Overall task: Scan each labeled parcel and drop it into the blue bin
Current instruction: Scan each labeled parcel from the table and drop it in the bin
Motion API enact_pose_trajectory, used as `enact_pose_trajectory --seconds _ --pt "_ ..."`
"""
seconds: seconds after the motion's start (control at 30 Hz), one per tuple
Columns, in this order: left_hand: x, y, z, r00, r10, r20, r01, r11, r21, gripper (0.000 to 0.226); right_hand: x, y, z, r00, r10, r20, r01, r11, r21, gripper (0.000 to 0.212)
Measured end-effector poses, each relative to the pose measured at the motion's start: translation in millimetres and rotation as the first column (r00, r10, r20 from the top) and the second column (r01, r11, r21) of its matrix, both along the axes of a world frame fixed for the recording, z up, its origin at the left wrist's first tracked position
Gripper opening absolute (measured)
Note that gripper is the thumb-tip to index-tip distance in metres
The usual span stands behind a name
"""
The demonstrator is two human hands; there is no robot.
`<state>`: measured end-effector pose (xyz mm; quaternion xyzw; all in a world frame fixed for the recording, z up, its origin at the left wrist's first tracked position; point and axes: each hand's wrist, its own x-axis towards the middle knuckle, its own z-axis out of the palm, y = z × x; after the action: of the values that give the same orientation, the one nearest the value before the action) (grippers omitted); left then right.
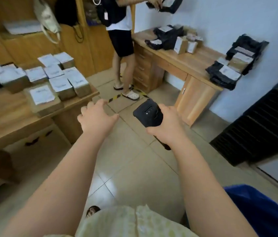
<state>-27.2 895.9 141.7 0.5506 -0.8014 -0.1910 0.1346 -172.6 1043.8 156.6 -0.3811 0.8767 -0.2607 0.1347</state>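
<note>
The desk by your left arm, loaded with boxes, is your anchor, and everything else can be placed from it. Across the tiled floor from it, along the pale wall, runs a second desk carrying black mailer bags and a few small boxes. Another person stands between the two desks, handling a bag of their own. The blue bin sits well apart from the desk, low beside your right elbow, with only one corner in view. The labeled parcels are brown boxes with white labels facing up, packed close together on the end of the desk nearest the other person. The labels are too blurred to read. The black handheld scanner hangs over the floor, just off that corner of the desk. Your right hand is wrapped around the scanner. Your left hand is empty, fingers spread and relaxed, in the air near the desk corner and touching nothing. You appear to be between parcels, with no box lifted and none under the scanner, so the step in hand is fetching the next one. That calls for reaching your free left hand onto the desk and taking one box off the edge of the cluster without dragging its neighbours. Then turn its label toward the scanner before you swing round to the bin.
</note>
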Motion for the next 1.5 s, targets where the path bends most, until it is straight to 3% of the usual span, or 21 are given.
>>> enact_pose_trajectory --seconds 0.33,0.5,0.6,0.87,1.23,1.4,1.5 --pt "234.8 -190.7 -14.3 0.937 0.337 -0.095 -0.331 0.940 0.077 0.056 169.5 -251.7 -13.6 0.910 0.414 -0.007 -0.414 0.910 -0.023 0.069" --pt "303.0 -233.8 -27.3 0.881 0.473 0.029 -0.471 0.867 0.164 0.059 229.3 -324.3 -25.9 0.850 0.525 0.048 -0.526 0.850 0.020 0.065" --pt "325.1 -254.2 -35.6 0.838 0.545 0.014 -0.540 0.826 0.161 0.059 250.1 -360.3 -35.0 0.828 0.556 0.070 -0.559 0.828 0.041 0.062" --pt "332.2 -303.5 -60.2 0.792 0.611 0.020 -0.593 0.760 0.264 0.066 267.1 -447.1 -68.2 0.776 0.625 0.087 -0.631 0.762 0.145 0.057" --pt "276.6 -439.9 -82.7 0.762 0.641 0.090 -0.632 0.707 0.317 0.070 208.7 -605.9 -95.3 0.720 0.688 0.090 -0.688 0.691 0.221 0.062" --pt "256.7 -508.3 -85.7 0.780 0.625 0.036 -0.610 0.745 0.269 0.074 194.6 -681.6 -101.4 0.695 0.715 0.079 -0.709 0.662 0.243 0.069" --pt "249.1 -531.9 -92.6 0.821 0.566 0.081 -0.563 0.775 0.286 0.076 194.0 -710.7 -105.3 0.706 0.703 0.084 -0.698 0.671 0.248 0.063"
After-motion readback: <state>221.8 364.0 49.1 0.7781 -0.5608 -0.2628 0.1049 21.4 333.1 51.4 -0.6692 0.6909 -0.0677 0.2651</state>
